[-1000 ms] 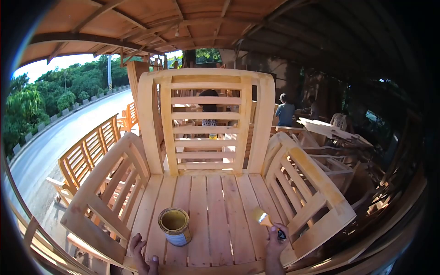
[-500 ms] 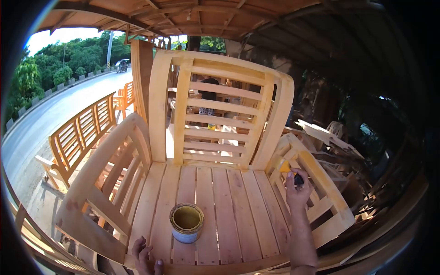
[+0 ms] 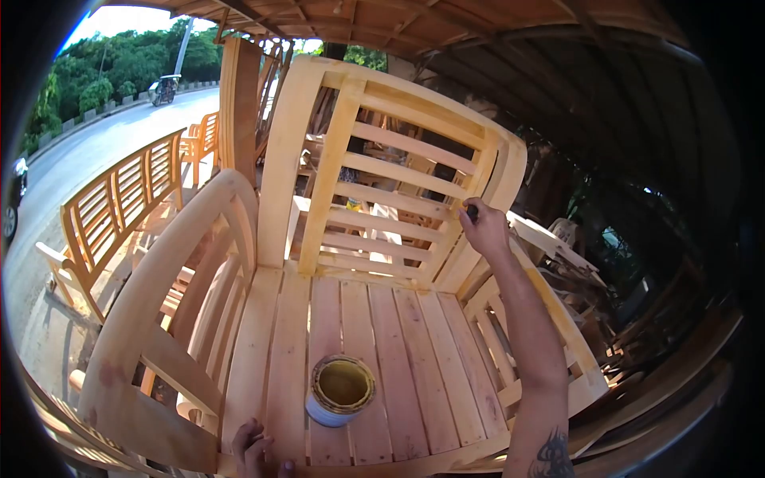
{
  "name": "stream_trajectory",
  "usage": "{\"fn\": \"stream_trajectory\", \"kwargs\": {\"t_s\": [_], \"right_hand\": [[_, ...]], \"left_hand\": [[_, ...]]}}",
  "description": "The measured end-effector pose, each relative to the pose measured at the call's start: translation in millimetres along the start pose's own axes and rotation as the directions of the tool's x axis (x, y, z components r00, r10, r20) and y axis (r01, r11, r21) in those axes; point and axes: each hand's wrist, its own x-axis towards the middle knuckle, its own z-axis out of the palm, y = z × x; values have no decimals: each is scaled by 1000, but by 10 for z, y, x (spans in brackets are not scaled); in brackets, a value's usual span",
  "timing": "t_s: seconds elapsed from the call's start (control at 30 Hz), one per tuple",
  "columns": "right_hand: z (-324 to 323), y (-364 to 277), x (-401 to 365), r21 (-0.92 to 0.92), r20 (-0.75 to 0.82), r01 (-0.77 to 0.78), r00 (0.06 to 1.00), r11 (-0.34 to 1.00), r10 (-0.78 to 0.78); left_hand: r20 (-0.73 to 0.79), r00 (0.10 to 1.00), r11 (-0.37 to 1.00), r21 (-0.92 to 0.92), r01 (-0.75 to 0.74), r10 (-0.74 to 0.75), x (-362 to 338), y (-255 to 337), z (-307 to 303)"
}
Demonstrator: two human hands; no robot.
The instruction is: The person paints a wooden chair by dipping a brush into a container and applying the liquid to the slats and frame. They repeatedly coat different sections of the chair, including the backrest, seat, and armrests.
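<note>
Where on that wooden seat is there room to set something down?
The widest bare patch of the seat lies between the open can and the right armrest. Another runs from behind the can to the backrest. It is crowded at the front left corner, by the left hand, and at the backrest's right side, by the right hand.

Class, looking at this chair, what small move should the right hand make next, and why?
Probably draw the brush in the right hand along the nearby slat: that slat looks pale pink, whereas the left inner upright looks yellow.
</note>
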Motion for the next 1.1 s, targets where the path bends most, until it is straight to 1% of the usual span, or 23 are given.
{"fn": "stream_trajectory", "kwargs": {"t_s": [0.07,0.17,0.27,0.37,0.4,0.43,0.47,0.53,0.57,0.6,0.63,0.67,0.73,0.83,0.87,0.93,1.0,1.07,1.1], "right_hand": [[43,26,98,-107,8,57,998,993,-56],[-66,-79,160,-152,-49,92,994,984,-101],[-297,-171,79,-64,-233,5,972,998,-20],[-309,-6,-288,142,-308,-197,923,970,232],[-235,87,-474,386,-283,-251,883,887,373],[-163,146,-661,607,-217,-286,838,742,501],[-215,99,-824,683,-162,-328,804,653,572],[-432,-173,-1090,802,-1,-415,718,429,696],[-516,-330,-1166,850,66,-437,644,295,762],[-614,-498,-1229,865,107,-423,683,271,722],[-725,-678,-1279,878,148,-412,716,243,682],[-816,-841,-1314,889,189,-398,768,224,612],[-940,-1133,-1356,909,251,-373,845,184,472],[-1060,-1626,-1351,878,362,-419,898,233,249],[-1010,-1734,-1377,863,378,-404,915,304,142],[-926,-1946,-1382,836,401,-328,912,440,-82],[-838,-2196,-1409,773,512,-365,842,519,-171],[-707,-2344,-1432,711,553,-257,779,654,-295],[-590,-2360,-1505,689,556,-180,752,702,-353]], "left_hand": [[12,1000,1000,-15,5,-5,32,20,-32],[15,1000,1000,-5,4,-4,79,53,-42],[1,1000,999,-32,19,-19,57,31,-18],[16,1000,999,33,-26,25,102,97,-61],[16,1000,1000,20,-17,17,112,117,-67],[15,1000,1000,9,-4,4,111,138,-69],[14,1000,1000,2,14,-14,98,153,-73],[-28,1000,996,-85,-1,-2,49,-65,97],[-46,999,992,-122,9,-14,3,-109,152],[-34,999,996,-92,-6,3,-73,-141,159],[-16,1000,998,-64,-19,18,-7,-115,131],[7,999,998,-39,-38,39,47,-91,109],[3,1000,999,-28,-23,23,97,-31,102],[35,999,1000,-18,-23,24,97,-27,109],[46,998,999,-16,-35,36,89,-37,113],[56,998,1000,-3,-23,23,66,-38,125],[57,998,1000,5,-19,19,80,-37,108],[42,998,998,4,-56,55,78,-43,116],[31,997,998,17,-67,67,76,-58,126]]}}
